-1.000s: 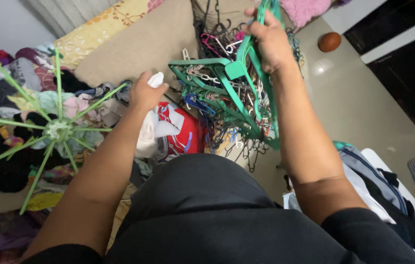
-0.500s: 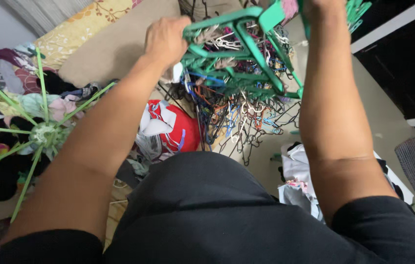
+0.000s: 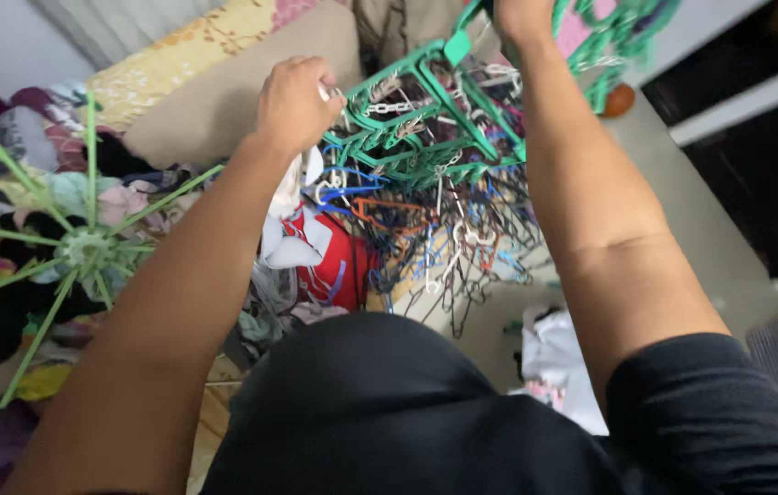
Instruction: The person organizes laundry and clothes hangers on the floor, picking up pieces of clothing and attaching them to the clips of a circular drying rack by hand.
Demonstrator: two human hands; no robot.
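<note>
Rack (image 3: 425, 110) dropped a bit since half a second ago, tilted now, clips dangling over the red-white garment (image 3: 325, 247). Left hand (image 3: 295, 96) closed on the rack's near corner, white cloth pinched under it; right hand (image 3: 519, 14) mostly out of frame, grip can't tell. Looks like mid-handling, rack held aloft. Below: clothes pile (image 3: 22, 202), light-green spoke hanger (image 3: 84, 247), beige cushion (image 3: 215, 101), tiled floor (image 3: 682, 202).

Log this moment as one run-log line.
left hand: grips white cloth at green clip hanger rack | right hand: holds rack top | clothes pile: left
</note>
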